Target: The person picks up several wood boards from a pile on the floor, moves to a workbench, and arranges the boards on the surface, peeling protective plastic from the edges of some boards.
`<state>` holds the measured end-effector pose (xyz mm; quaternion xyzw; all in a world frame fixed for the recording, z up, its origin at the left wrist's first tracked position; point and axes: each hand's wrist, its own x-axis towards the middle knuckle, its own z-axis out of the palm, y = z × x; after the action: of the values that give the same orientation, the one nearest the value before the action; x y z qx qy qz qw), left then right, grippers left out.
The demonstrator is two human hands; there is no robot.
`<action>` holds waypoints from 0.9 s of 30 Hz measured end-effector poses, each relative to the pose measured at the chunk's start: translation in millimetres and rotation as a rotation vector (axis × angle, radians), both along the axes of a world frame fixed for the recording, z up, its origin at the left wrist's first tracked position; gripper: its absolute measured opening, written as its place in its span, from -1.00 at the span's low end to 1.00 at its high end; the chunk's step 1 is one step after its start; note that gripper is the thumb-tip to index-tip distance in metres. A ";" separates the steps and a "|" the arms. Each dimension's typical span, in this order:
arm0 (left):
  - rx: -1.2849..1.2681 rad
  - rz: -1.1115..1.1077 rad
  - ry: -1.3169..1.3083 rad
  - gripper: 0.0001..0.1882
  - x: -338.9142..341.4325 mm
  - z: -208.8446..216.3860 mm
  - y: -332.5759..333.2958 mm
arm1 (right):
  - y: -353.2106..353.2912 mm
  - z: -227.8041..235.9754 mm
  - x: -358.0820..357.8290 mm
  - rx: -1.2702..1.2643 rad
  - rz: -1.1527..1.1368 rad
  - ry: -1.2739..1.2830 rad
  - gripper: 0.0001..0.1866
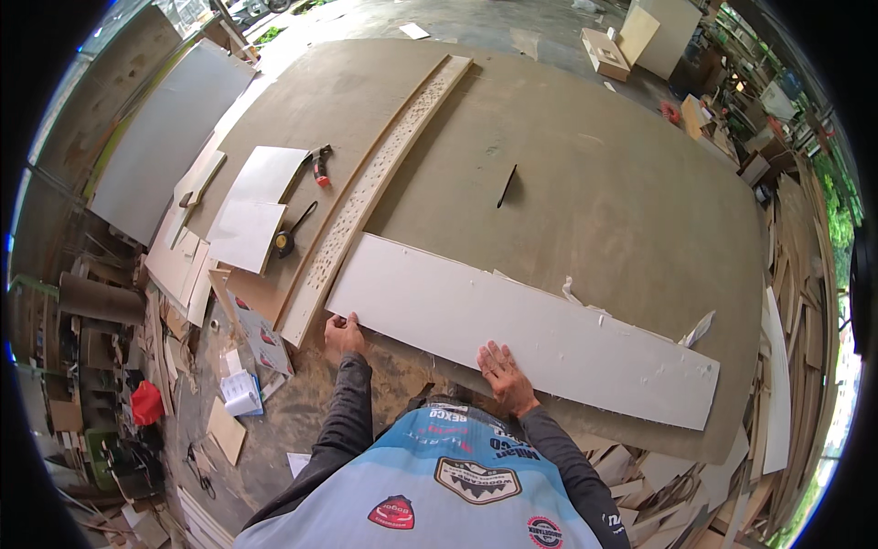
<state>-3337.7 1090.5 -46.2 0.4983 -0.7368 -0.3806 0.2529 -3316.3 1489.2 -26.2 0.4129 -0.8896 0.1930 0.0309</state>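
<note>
A long white board [521, 316] lies along the near side of the large brownish worktable, with ragged scraps of white film along its far edge. At its near left corner my left hand [345, 336] is closed, thumb and fingers pinching the edge. My right hand [506, 377] rests flat on the board's near edge, fingers stretched out and holding nothing. Against the board's left end lies a long wooden strip [366, 197] with a speckled face, running away from me at a slant. Beyond the board, a thin black pen-like tool [507, 187] lies on the table.
Left of the strip are white sheets [251, 197], a red-and-black cutter [320, 166] and a tape measure [285, 242]. A large white panel [169, 146] leans at the far left. Piled wood offcuts [805, 339] line the right side. An open box [605, 55] stands beyond the table.
</note>
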 end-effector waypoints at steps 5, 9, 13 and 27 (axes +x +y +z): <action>-0.005 -0.003 0.042 -0.66 -36.5 -9.8 -3.7 | -0.7 -8.8 -23.3 0.005 -0.007 0.026 -0.41; -0.097 -0.015 -0.026 -0.67 -60.2 -10.8 -10.2 | -5.8 -8.9 -38.4 -0.021 -0.021 0.038 -0.42; -0.100 0.008 -0.011 -0.66 -68.9 -9.7 -5.9 | -4.3 -11.5 -41.8 -0.023 -0.025 0.050 -0.42; -0.425 -0.941 -0.327 -0.09 -81.8 70.0 51.4 | -2.8 -1.9 -48.9 0.037 -0.134 0.003 -0.45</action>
<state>-3419.5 1141.9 23.7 0.1051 -0.9709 -0.2126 0.0323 -3365.2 1486.4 -28.1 0.3531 -0.9187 0.1732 0.0375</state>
